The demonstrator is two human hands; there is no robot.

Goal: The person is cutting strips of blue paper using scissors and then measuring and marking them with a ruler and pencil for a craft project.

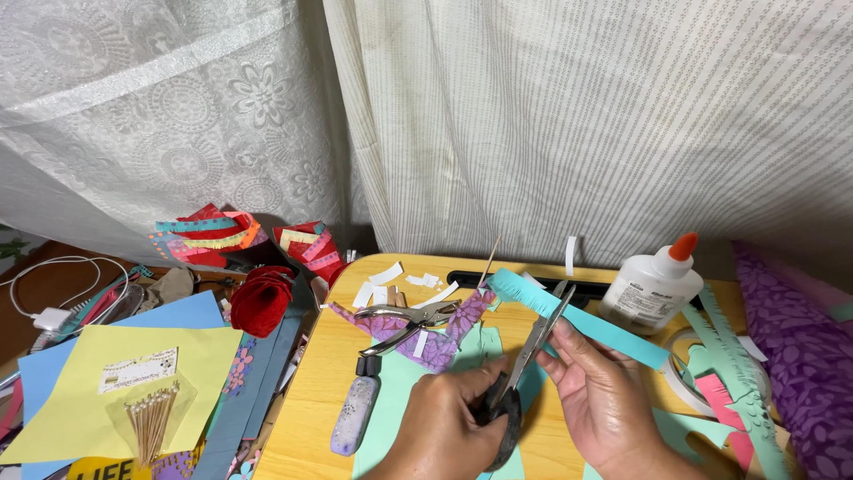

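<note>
While pale curtains point(569, 116) hang behind, a small wooden table point(311, 391) carries paper scraps, a hole punch point(404, 322) and a glue bottle point(653, 286). Left hand point(444, 427) grips scissors point(524, 364); right hand point(609, 400) pinches a teal paper strip point(577, 320) above the tabletop. Both wrists are cut off below.

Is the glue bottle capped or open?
Capped: the glue bottle stands upright on the table, its orange tip in place. Twist-open state: cannot tell.

The scene is seen from a single head-worn camera, aimed forward and down over the small wooden table point(320, 391). The table is viewed from close range, with the curtains point(569, 124) behind it filling the upper half.
</note>
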